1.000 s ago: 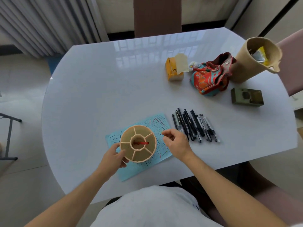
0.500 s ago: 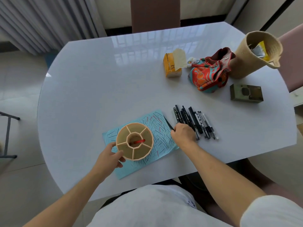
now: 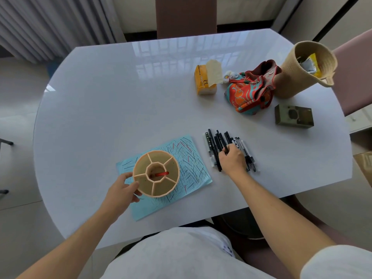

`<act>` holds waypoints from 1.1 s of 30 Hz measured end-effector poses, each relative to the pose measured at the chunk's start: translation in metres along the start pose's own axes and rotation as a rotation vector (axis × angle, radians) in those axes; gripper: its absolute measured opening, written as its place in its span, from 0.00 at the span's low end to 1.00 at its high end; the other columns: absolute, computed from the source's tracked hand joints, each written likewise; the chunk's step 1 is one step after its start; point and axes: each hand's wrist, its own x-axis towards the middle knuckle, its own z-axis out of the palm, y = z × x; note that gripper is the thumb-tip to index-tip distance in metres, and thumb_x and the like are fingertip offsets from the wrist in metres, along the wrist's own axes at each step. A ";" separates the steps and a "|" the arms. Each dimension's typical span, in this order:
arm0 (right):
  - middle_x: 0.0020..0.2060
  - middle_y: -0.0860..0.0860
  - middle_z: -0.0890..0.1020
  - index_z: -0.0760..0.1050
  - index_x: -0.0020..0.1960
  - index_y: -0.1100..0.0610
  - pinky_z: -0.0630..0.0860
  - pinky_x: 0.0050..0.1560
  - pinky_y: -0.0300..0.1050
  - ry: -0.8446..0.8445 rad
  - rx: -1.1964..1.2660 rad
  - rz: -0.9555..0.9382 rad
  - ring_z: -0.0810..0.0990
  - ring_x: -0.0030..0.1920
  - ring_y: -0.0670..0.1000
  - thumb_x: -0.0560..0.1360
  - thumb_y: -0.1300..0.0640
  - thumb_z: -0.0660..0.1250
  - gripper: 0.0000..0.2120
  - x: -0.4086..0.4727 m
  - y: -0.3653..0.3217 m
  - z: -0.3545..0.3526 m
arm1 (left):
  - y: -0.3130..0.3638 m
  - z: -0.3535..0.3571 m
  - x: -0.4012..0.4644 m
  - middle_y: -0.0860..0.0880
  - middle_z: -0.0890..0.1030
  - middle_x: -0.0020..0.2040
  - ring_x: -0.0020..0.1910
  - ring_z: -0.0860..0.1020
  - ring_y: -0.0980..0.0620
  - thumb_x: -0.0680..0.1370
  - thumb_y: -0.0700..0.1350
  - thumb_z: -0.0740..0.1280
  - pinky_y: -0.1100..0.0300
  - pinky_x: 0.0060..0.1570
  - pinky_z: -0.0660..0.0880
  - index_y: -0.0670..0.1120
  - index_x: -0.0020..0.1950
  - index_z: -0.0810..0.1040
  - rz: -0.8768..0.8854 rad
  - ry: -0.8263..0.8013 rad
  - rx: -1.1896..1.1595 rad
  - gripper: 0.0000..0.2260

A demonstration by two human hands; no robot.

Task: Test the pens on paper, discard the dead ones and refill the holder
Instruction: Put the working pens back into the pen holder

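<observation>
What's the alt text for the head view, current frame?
Seen from above, a person's right hand rests on a row of black pens on a white table, while the left hand holds a round, sectioned pen holder standing on scribbled blue paper. One red pen sits in the holder's middle compartment.

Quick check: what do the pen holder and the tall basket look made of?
The pen holder looks like matte peach plastic, possibly 3D-printed: thin, even divider walls, no gloss. The basket looks like woven rope or straw: ribbed, coarse tan weave, with a soft rim that sags at one side.
</observation>
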 end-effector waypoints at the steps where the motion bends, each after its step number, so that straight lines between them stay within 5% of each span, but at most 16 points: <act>1: 0.42 0.53 0.81 0.75 0.47 0.56 0.76 0.42 0.49 -0.013 -0.020 -0.006 0.78 0.43 0.58 0.76 0.55 0.65 0.05 0.001 0.001 0.001 | 0.000 0.001 0.000 0.46 0.85 0.40 0.38 0.84 0.48 0.82 0.48 0.64 0.60 0.34 0.78 0.52 0.66 0.72 -0.005 0.002 0.003 0.13; 5: 0.39 0.50 0.80 0.77 0.45 0.52 0.73 0.38 0.44 -0.048 -0.080 -0.043 0.78 0.42 0.55 0.77 0.48 0.67 0.08 0.000 0.000 0.008 | 0.000 0.004 0.000 0.46 0.85 0.41 0.39 0.84 0.48 0.82 0.48 0.64 0.60 0.34 0.79 0.52 0.65 0.71 -0.020 0.005 0.005 0.12; 9: 0.29 0.45 0.74 0.69 0.34 0.51 0.60 0.29 0.38 0.000 -0.064 -0.082 0.74 0.33 0.51 0.80 0.45 0.64 0.18 -0.004 -0.002 0.012 | -0.003 0.005 0.001 0.45 0.85 0.41 0.39 0.84 0.48 0.82 0.47 0.64 0.59 0.36 0.80 0.51 0.64 0.73 -0.030 0.010 0.002 0.11; 16: 0.41 0.52 0.82 0.77 0.49 0.55 0.80 0.40 0.48 0.001 -0.205 -0.041 0.80 0.42 0.56 0.78 0.50 0.67 0.08 0.007 0.001 0.003 | -0.005 0.005 0.004 0.46 0.85 0.40 0.38 0.84 0.48 0.81 0.48 0.65 0.59 0.36 0.80 0.52 0.63 0.73 -0.035 0.019 0.007 0.11; 22: 0.37 0.50 0.78 0.75 0.47 0.55 0.70 0.31 0.42 -0.088 -0.410 -0.068 0.77 0.38 0.54 0.74 0.44 0.70 0.14 0.013 -0.013 0.003 | -0.004 0.006 0.003 0.46 0.85 0.41 0.38 0.84 0.48 0.81 0.48 0.64 0.57 0.37 0.80 0.51 0.63 0.73 -0.026 0.030 0.044 0.10; 29: 0.38 0.51 0.80 0.74 0.43 0.55 0.81 0.39 0.47 -0.155 -0.578 -0.083 0.81 0.37 0.53 0.75 0.41 0.68 0.16 0.009 -0.021 0.005 | 0.000 0.004 0.006 0.46 0.84 0.38 0.35 0.80 0.49 0.81 0.52 0.64 0.55 0.37 0.78 0.52 0.60 0.74 -0.014 0.036 0.127 0.09; 33: 0.34 0.49 0.78 0.72 0.39 0.55 0.72 0.31 0.41 -0.146 -0.485 -0.066 0.77 0.33 0.50 0.75 0.42 0.66 0.16 0.004 -0.016 0.005 | 0.001 0.003 0.006 0.45 0.84 0.38 0.35 0.79 0.49 0.81 0.51 0.63 0.55 0.37 0.79 0.51 0.59 0.75 -0.003 0.029 0.123 0.08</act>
